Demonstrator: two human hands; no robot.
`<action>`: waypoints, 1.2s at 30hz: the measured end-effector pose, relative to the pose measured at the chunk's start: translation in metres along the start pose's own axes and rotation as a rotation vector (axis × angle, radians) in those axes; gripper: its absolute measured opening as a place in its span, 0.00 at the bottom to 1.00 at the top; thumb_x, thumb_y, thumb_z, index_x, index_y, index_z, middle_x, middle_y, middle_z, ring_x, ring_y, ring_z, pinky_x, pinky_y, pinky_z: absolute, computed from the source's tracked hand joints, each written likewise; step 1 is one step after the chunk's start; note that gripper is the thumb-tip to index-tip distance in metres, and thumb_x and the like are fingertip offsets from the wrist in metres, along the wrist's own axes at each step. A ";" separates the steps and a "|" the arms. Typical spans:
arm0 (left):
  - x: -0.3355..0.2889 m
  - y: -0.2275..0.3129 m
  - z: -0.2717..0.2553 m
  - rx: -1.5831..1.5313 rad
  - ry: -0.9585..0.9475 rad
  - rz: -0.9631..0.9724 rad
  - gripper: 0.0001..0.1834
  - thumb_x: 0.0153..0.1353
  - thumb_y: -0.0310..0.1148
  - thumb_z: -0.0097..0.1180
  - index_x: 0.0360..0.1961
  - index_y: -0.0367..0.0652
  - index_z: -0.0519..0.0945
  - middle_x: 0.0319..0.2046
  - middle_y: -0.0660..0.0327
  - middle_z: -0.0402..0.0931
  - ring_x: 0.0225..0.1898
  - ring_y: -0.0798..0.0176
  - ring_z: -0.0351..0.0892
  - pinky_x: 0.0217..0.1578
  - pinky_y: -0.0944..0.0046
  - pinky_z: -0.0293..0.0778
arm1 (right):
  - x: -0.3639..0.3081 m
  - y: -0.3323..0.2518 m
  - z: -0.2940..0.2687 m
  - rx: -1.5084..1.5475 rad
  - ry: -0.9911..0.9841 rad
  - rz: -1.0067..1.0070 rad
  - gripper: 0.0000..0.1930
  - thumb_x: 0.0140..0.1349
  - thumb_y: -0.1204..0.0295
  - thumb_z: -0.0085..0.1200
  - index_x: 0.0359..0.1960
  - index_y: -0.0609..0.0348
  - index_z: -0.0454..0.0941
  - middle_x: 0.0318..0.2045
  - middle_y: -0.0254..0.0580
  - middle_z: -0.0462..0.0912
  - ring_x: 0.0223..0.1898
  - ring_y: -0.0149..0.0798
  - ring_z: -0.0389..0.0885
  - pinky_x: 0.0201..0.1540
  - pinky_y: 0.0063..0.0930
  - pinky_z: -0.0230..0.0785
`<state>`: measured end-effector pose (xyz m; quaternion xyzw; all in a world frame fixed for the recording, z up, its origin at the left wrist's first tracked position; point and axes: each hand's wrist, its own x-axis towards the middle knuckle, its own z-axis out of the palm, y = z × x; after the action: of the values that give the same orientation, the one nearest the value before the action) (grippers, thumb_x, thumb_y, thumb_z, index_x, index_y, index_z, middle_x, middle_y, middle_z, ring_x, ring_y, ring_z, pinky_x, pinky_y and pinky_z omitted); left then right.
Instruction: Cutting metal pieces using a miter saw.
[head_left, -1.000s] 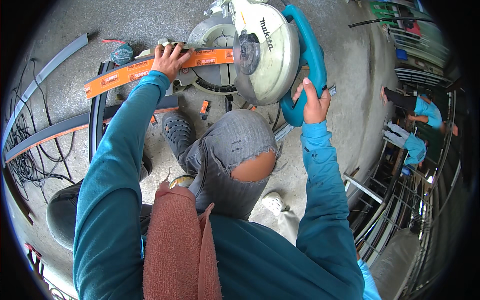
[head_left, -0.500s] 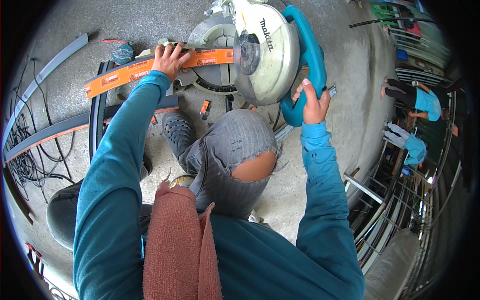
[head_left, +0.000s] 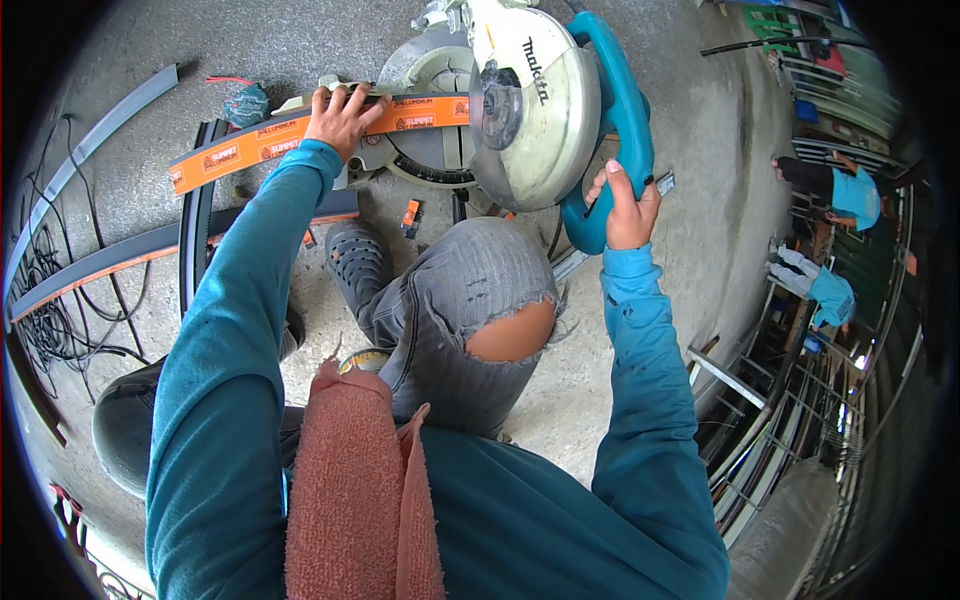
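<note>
My left hand (head_left: 342,122) grips a long bar wrapped in orange printed film (head_left: 225,155), thumb on the near side and fingers hooked over its far edge. The bar's right end meets the blade guard of a teal and cream mitre saw (head_left: 540,110). Around the saw's teal handle (head_left: 622,110) my right hand (head_left: 628,208) is wrapped, the thumb lying along it. Beneath the bar shows part of the saw's round base (head_left: 430,75). The guard covers the blade, so whether the blade touches the bar cannot be seen.
Dark profiles (head_left: 195,230) and a grey strip with an orange edge (head_left: 120,265) lie at left beside tangled black cable (head_left: 60,310). Small orange offcuts (head_left: 411,215) lie near my shoe (head_left: 358,262). Two people in blue shirts (head_left: 855,197) are by racks at far right.
My hands, the bar and the saw hold almost the same positions. At far right, one person in a blue shirt has shifted an arm.
</note>
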<state>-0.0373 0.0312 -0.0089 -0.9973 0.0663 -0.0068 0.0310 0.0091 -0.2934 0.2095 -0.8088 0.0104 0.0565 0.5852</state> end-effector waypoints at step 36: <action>-0.009 0.003 -0.008 0.004 0.003 0.015 0.37 0.53 0.24 0.49 0.64 0.66 0.58 0.68 0.59 0.47 0.67 0.47 0.48 0.65 0.39 0.42 | 0.064 -0.092 -0.013 -0.197 -0.169 0.111 0.18 0.55 0.60 0.59 0.36 0.64 0.76 0.26 0.41 0.78 0.26 0.35 0.79 0.30 0.29 0.73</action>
<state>-0.0472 0.0288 -0.0007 -0.9967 0.0740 -0.0081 0.0328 0.0815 -0.2741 0.2938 -0.8529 0.0004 0.1575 0.4978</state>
